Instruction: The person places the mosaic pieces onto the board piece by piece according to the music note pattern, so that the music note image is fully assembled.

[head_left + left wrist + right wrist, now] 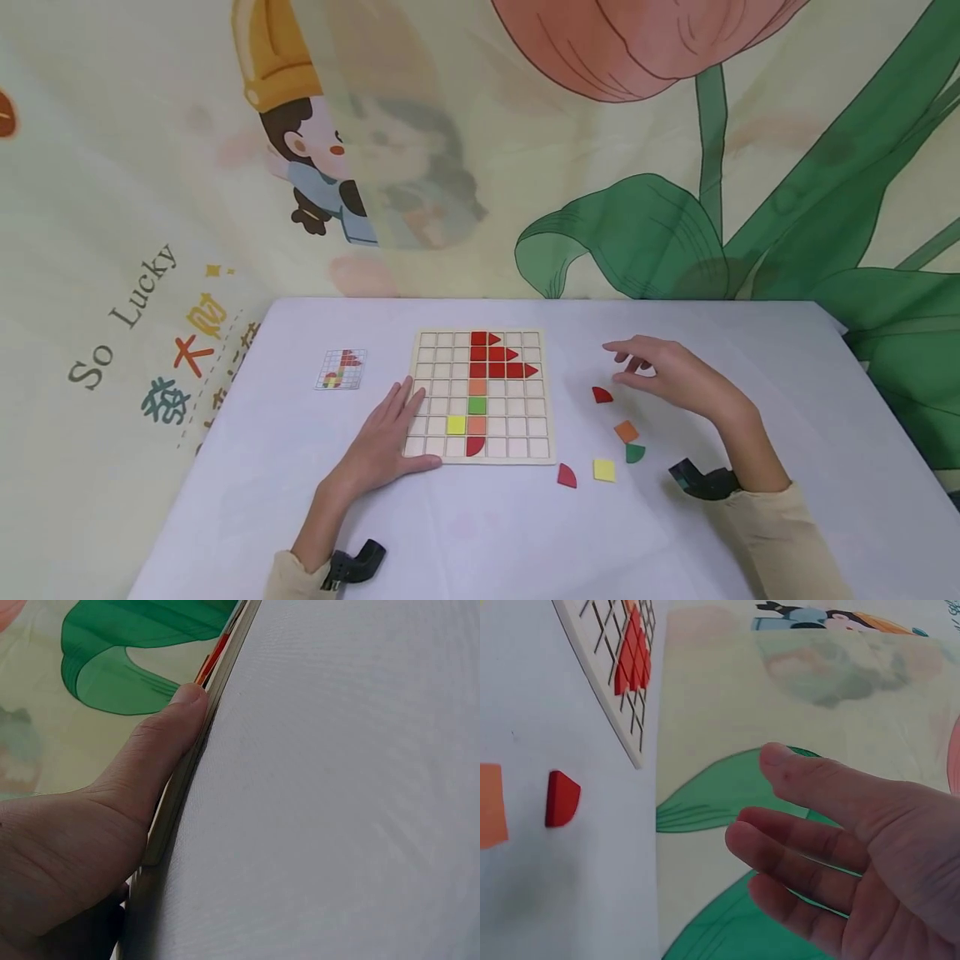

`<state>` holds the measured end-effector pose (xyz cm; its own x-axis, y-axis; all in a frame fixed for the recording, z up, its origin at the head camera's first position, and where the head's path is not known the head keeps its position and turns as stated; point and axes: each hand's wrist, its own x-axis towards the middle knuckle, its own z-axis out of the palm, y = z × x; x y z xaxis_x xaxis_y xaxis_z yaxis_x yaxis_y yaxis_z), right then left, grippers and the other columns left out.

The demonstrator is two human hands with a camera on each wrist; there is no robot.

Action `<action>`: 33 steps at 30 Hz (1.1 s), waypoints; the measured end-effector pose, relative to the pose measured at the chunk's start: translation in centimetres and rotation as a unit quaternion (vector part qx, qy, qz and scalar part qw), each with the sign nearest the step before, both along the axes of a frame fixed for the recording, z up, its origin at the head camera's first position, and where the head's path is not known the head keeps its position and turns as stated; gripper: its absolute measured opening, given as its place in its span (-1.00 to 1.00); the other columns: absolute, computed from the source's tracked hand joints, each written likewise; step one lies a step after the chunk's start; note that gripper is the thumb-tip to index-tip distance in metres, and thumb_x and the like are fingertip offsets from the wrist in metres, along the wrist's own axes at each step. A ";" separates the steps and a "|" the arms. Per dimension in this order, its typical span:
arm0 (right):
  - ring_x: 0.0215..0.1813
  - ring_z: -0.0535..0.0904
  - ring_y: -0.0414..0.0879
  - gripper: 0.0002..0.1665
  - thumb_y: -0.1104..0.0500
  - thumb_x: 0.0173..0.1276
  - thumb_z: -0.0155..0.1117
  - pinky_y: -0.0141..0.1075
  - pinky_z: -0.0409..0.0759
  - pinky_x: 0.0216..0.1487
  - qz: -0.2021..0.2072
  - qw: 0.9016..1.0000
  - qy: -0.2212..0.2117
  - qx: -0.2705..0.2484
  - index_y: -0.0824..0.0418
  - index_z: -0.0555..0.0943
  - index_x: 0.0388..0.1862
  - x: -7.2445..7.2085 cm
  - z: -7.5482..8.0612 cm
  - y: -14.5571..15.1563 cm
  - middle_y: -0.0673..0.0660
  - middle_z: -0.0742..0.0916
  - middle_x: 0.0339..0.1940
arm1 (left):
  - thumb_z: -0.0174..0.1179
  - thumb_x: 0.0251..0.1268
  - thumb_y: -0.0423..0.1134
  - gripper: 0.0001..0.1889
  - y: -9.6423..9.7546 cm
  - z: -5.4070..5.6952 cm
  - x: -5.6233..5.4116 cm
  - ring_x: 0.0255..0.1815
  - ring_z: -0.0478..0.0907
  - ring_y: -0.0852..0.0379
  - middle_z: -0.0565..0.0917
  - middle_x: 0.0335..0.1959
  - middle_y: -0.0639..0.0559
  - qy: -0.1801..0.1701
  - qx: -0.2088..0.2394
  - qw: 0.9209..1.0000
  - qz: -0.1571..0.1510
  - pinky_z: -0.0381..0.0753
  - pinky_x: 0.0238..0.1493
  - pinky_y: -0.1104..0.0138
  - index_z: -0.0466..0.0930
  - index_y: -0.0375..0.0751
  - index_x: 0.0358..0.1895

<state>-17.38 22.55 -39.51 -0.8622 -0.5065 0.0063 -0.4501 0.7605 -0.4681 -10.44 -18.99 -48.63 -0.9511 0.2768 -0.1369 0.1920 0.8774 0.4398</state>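
A wooden grid board [528,427] lies on the table. My left hand [381,435] rests on its lower left corner, fingers spread along the left side and thumb on the near edge. In the left wrist view the thumb [161,742] lies against the board's rim [176,802]. Red squares and triangles [497,353] fill cells at the top; below them sit orange squares, a green square [477,406], a yellow square [456,425] and a red quarter circle [475,447]. Right of the board my right hand [675,375] hovers empty, fingers loosely bent, beyond a loose red quarter circle [602,395].
Other loose pieces lie right of the board: an orange square [626,431], a green quarter circle [635,453], a yellow square [603,471] and another red quarter circle [567,476]. A small pattern card [341,369] lies to the left. A printed cloth [450,267] hangs behind the table.
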 end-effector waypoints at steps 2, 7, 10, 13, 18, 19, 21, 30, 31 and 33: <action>-0.12 0.66 -0.06 -0.46 0.19 0.25 0.38 -0.17 0.68 -0.13 -0.002 1.000 0.006 -0.001 0.22 0.55 0.22 0.0 0.2 0.3 0.16 0.73 -0.10 | 0.36 -0.02 0.29 0.14 -0.1 0.0 0.0 0.63 -0.22 -0.15 -0.14 0.62 -0.11 0.002 -0.003 1.000 0.003 0.05 0.53 -0.12 -0.05 -0.13 0.56; -0.12 0.66 -0.06 -0.50 0.19 0.25 0.38 -0.22 0.68 -0.12 -0.006 1.000 -0.005 0.007 0.25 0.58 0.17 -0.2 0.2 0.1 0.17 0.74 -0.08 | 0.36 -0.02 0.30 0.15 -0.2 0.0 0.0 0.63 -0.22 -0.16 -0.13 0.62 -0.12 0.003 -0.007 1.000 0.005 0.05 0.54 -0.11 -0.04 -0.14 0.56; -0.12 0.66 -0.03 -0.52 0.20 0.24 0.39 -0.18 0.69 -0.11 -0.004 1.000 -0.023 0.019 0.29 0.59 0.14 -0.3 -0.2 -0.3 0.21 0.74 -0.06 | 0.36 -0.02 0.29 0.15 -0.2 0.0 0.1 0.63 -0.22 -0.16 -0.13 0.62 -0.13 0.003 -0.002 1.000 0.004 0.04 0.54 -0.12 -0.04 -0.15 0.56; -0.11 0.65 -0.03 -0.54 0.20 0.25 0.39 -0.20 0.70 -0.12 -0.001 0.998 -0.051 0.034 0.30 0.59 0.13 -0.4 -0.8 -0.8 0.21 0.73 -0.04 | 0.36 -0.02 0.29 0.15 -0.2 0.0 0.1 0.63 -0.21 -0.17 -0.12 0.62 -0.14 0.005 -0.003 1.000 0.004 0.04 0.54 -0.12 -0.04 -0.15 0.56; -0.13 0.64 -0.07 -0.54 0.17 0.26 0.38 -0.24 0.70 -0.15 -0.005 0.994 -0.089 0.057 0.27 0.60 0.13 -0.5 -1.6 -1.5 0.17 0.72 -0.05 | 0.36 -0.04 0.29 0.15 -0.2 -0.1 0.0 0.63 -0.19 -0.17 -0.10 0.61 -0.15 0.013 -0.006 1.000 0.004 0.06 0.53 -0.12 -0.03 -0.15 0.55; -0.13 0.64 -0.07 -0.54 0.17 0.26 0.38 -0.24 0.69 -0.15 -0.006 0.994 -0.094 0.059 0.26 0.60 0.13 -0.5 -1.7 -1.6 0.17 0.71 -0.05 | 0.37 -0.04 0.29 0.15 -0.2 -0.2 0.0 0.63 -0.19 -0.17 -0.10 0.61 -0.15 0.015 -0.004 1.000 0.005 0.06 0.53 -0.12 -0.02 -0.15 0.55; -0.14 0.63 -0.07 -0.55 0.17 0.26 0.37 -0.24 0.69 -0.16 -0.008 0.993 -0.103 0.063 0.26 0.60 0.13 -0.5 -1.9 -1.8 0.16 0.70 -0.05 | 0.38 -0.05 0.28 0.15 -0.1 -0.2 0.0 0.63 -0.19 -0.17 -0.10 0.61 -0.15 0.016 -0.003 1.000 0.005 0.07 0.53 -0.13 -0.01 -0.15 0.55; -0.12 0.61 -0.04 -0.45 0.12 0.21 0.43 -0.25 0.70 -0.21 -0.036 0.986 -0.143 0.078 0.23 0.57 0.17 -0.4 -2.6 -2.0 0.16 0.67 -0.05 | 0.38 -0.03 0.26 0.13 0.0 -0.2 0.0 0.62 -0.18 -0.17 -0.09 0.61 -0.16 0.021 -0.004 1.000 0.001 0.08 0.52 -0.12 0.00 -0.17 0.55; -0.12 0.60 -0.04 -0.45 0.11 0.21 0.43 -0.25 0.70 -0.21 -0.042 0.985 -0.150 0.078 0.23 0.57 0.17 -0.5 -2.7 -2.0 0.16 0.67 -0.05 | 0.38 -0.04 0.26 0.13 0.1 -0.2 0.0 0.62 -0.17 -0.18 -0.09 0.61 -0.16 0.021 -0.003 1.000 0.001 0.08 0.52 -0.12 0.00 -0.17 0.55; -0.12 0.60 -0.04 -0.45 0.12 0.21 0.43 -0.25 0.70 -0.21 -0.048 0.983 -0.162 0.077 0.23 0.57 0.18 -0.6 -2.9 -2.0 0.15 0.67 -0.06 | 0.38 -0.03 0.26 0.13 0.1 -0.1 0.0 0.62 -0.18 -0.17 -0.09 0.61 -0.16 0.021 -0.002 1.000 0.001 0.07 0.52 -0.13 0.00 -0.17 0.55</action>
<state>-17.95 20.55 -42.40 -0.8505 -0.3959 -0.3463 -0.2194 0.8654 -0.4505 -10.47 -18.85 -48.74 -0.9566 0.2746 -0.0973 0.2088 0.8792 0.4282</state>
